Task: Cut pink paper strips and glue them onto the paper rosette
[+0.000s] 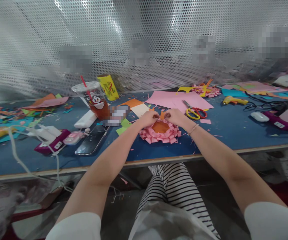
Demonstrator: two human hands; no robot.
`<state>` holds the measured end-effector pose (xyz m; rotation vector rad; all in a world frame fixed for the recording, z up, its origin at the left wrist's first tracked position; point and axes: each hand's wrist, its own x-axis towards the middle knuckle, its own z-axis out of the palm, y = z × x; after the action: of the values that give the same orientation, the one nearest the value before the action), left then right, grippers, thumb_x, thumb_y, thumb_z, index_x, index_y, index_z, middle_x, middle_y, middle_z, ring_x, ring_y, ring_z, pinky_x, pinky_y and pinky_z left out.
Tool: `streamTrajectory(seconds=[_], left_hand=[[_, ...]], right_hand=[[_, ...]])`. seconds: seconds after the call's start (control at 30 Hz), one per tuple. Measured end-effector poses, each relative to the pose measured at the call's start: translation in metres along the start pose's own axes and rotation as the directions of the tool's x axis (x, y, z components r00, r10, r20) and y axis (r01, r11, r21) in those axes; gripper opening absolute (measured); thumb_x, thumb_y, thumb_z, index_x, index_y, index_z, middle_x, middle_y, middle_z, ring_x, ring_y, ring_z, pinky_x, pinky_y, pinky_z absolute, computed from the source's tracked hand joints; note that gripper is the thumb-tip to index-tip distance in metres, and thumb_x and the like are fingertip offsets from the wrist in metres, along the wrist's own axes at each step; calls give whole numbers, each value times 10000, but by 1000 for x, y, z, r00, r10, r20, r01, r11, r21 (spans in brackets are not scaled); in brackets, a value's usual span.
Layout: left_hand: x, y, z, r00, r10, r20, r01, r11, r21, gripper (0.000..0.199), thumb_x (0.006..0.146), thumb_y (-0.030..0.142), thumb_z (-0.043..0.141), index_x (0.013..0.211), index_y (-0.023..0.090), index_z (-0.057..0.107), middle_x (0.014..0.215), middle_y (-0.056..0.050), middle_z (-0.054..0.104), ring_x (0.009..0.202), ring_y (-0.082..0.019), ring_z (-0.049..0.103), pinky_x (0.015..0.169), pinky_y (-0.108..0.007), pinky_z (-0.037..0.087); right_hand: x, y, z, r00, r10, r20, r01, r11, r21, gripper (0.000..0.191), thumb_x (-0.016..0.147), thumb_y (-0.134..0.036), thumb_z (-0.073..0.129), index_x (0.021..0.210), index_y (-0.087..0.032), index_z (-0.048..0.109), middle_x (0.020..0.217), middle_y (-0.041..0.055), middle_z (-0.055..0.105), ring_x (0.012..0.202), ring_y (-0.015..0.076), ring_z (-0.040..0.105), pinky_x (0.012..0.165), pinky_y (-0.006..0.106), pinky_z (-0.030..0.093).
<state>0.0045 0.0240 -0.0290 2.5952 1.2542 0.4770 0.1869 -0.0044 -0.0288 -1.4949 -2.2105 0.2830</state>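
A round wreath of looped pink paper with an orange middle lies on the blue table near its front edge. My left hand is at the wreath's far left rim, fingers pinched together. Opposite it, my right hand pinches at the far right rim. Between the two hands an orange paper piece sticks up at the wreath's back edge. The fingertips are small and partly hidden, so exactly what each hand grips is unclear.
Scissors lie right of the wreath, before a pink sheet. Leftward are a phone, a drink cup, a yellow can and a purple box. A yellow glue gun and cables lie right. A perforated metal screen stands behind.
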Motion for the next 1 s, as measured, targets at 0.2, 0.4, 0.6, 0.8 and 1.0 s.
streamTrajectory(seconds=[0.2, 0.4, 0.6, 0.8, 1.0], left_hand=[[3, -1, 3, 1000, -17, -14, 16, 1000, -12, 223, 762, 213, 489, 882, 165, 671, 869, -42, 690, 804, -162, 611, 769, -265, 458], [6, -4, 6, 999, 47, 0, -47, 999, 17, 193, 724, 193, 522, 841, 154, 670, 838, -48, 680, 788, -165, 605, 736, -258, 447], [8, -5, 5, 990, 138, 38, -141, 988, 71, 191, 701, 137, 506, 791, 150, 674, 827, -47, 671, 778, -158, 597, 745, -257, 441], [5, 8, -1, 990, 122, 70, -131, 982, 138, 215, 666, 100, 500, 769, 160, 680, 813, -67, 676, 805, -191, 605, 746, -275, 438], [-5, 19, -12, 980, 127, 156, -166, 949, 267, 245, 599, 53, 482, 707, 163, 672, 823, -96, 668, 837, -217, 610, 756, -288, 437]], right_hand=[[1, 0, 1, 1000, 5, 7, -5, 1000, -14, 242, 711, -102, 521, 868, -132, 702, 894, 69, 708, 823, 148, 656, 780, 203, 466], [-1, -3, 0, 1000, -23, 14, 24, 999, -41, 263, 686, -66, 506, 844, -148, 701, 868, 53, 708, 823, 147, 647, 739, 191, 453], [-6, -10, 3, 994, -97, 45, 104, 969, -223, 261, 734, -97, 515, 935, -171, 665, 919, 71, 690, 878, 181, 624, 752, 235, 434], [-11, -20, 4, 980, -175, 96, 199, 873, -446, 219, 800, -103, 445, 911, -119, 633, 918, 146, 661, 911, 250, 611, 731, 288, 432], [-19, -27, 0, 947, -231, 224, 313, 821, -477, 235, 763, -26, 432, 884, -88, 624, 876, 169, 650, 881, 260, 615, 717, 294, 418]])
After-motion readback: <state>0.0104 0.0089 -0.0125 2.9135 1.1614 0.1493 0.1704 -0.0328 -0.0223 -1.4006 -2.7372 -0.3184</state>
